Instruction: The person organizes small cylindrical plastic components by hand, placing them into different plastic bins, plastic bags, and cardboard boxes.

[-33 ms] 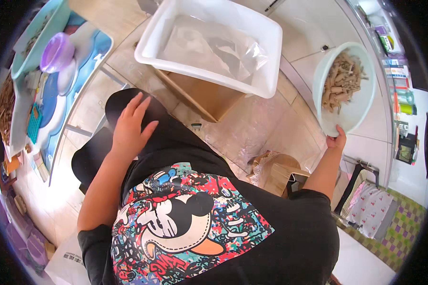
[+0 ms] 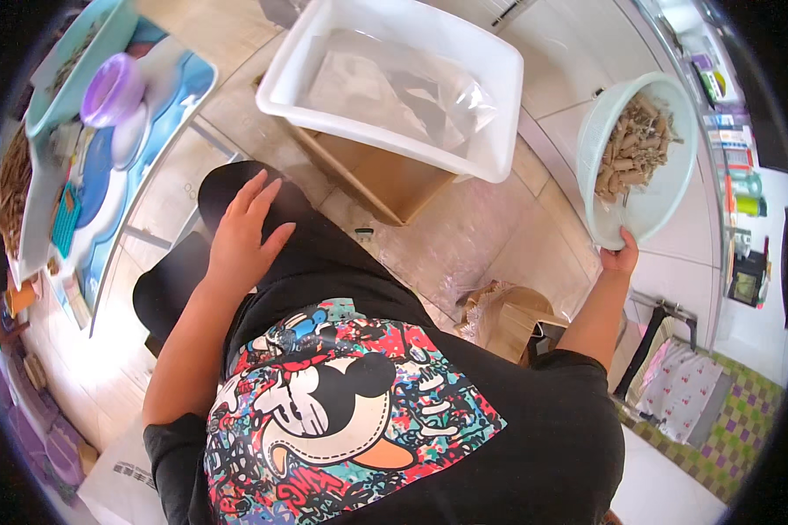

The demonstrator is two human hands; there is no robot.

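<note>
At the right, my right hand (image 2: 620,253) grips the near rim of a pale green round basin (image 2: 597,197). The basin is tilted, with a heap of light brown, stick-like pieces (image 2: 635,149) against one side; I cannot tell exactly what they are. My left hand (image 2: 243,234) lies on my black-trousered leg, palm down with the fingers apart, holding nothing. Ahead of me, a white plastic tub (image 2: 385,131) rests on an open cardboard box (image 2: 368,179). Clear plastic sheeting (image 2: 372,74) lies inside the tub.
A blue patterned table (image 2: 162,114) at the left bears a teal tub (image 2: 48,101), a purple bowl (image 2: 112,90) and a small turquoise basket (image 2: 66,219). A brown bag (image 2: 510,311) stands on the tiled floor near my right side. Shelves with small goods line the far right.
The basin has risen very slightly in my right hand, and the view has shifted a little. My left hand stays on my leg.
</note>
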